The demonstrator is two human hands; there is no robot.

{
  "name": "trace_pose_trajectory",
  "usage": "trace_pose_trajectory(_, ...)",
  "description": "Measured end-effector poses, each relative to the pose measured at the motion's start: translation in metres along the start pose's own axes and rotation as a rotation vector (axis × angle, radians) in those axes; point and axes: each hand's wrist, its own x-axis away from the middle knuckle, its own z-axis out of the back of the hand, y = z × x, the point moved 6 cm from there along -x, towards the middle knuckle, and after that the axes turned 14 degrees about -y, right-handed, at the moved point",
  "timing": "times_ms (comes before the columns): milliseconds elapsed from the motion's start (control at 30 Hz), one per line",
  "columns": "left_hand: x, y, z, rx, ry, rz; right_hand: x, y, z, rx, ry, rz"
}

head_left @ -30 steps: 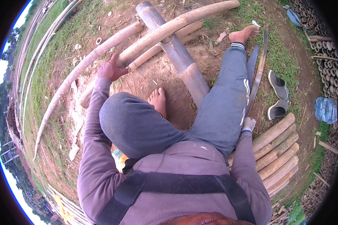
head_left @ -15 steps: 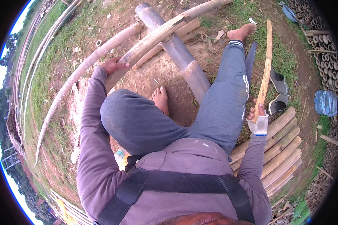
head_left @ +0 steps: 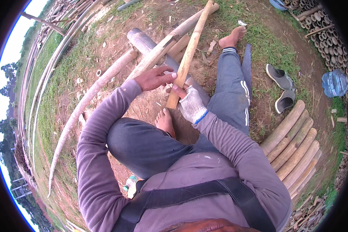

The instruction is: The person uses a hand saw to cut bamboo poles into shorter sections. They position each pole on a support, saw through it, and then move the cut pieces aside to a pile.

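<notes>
A long, pale yellow bamboo strip (head_left: 192,46) slants up and away in front of me, its near end above my bare left foot (head_left: 165,123). My right hand (head_left: 190,101), in a white fingerless knit glove with a blue cuff edge, grips the strip near that end. From the other side, my bare left hand (head_left: 155,79) reaches to it with fingers stretched out; the fingertips are at the strip's edge, and whether they touch I cannot tell. Behind the strip, a split bamboo pole (head_left: 152,56) lies across a thick greyish bamboo log (head_left: 142,40).
A curved bamboo pole (head_left: 91,94) lies to the left. Beside my outstretched right leg are a dark flat blade (head_left: 246,58) and grey clogs (head_left: 281,79). Several bamboo lengths (head_left: 294,145) lie at right, near a clear blue water jug (head_left: 333,84) and stacked bamboo (head_left: 328,42).
My right hand has swung the bamboo strip from the far right to the middle. My left hand has let go of the split pole and moved right to the strip.
</notes>
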Motion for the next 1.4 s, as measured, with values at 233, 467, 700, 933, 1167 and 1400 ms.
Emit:
trace_pose_trajectory(233, -0.027, -0.059, 0.027, 0.399, 0.283, -0.065, 0.002, 0.012, 0.005, 0.664, -0.079, -0.182)
trace_pose_trajectory(467, -0.007, -0.033, 0.056, -0.102, 0.461, 0.141, 0.144, -0.15, 0.109, 1.556, 0.577, 0.435)
trace_pose_trajectory(700, -0.052, -0.054, 0.113, -0.43, 0.572, 0.025, 0.234, -0.131, 0.282, 1.628, 1.001, -0.135)
trace_pose_trajectory(933, -0.089, -0.018, 0.141, -0.388, 0.484, 0.071, 0.235, -0.062, 0.328, 1.523, 0.883, -0.204)
trace_pose_trajectory(1167, -0.109, -0.025, 0.145, -0.393, 0.475, 0.109, 0.215, -0.076, 0.314, 1.721, 0.877, -0.393)
trace_pose_trajectory(1400, -0.129, -0.021, 0.142, -0.4, 0.468, 0.083, 0.204, -0.055, 0.378, 1.947, 0.789, -0.749)
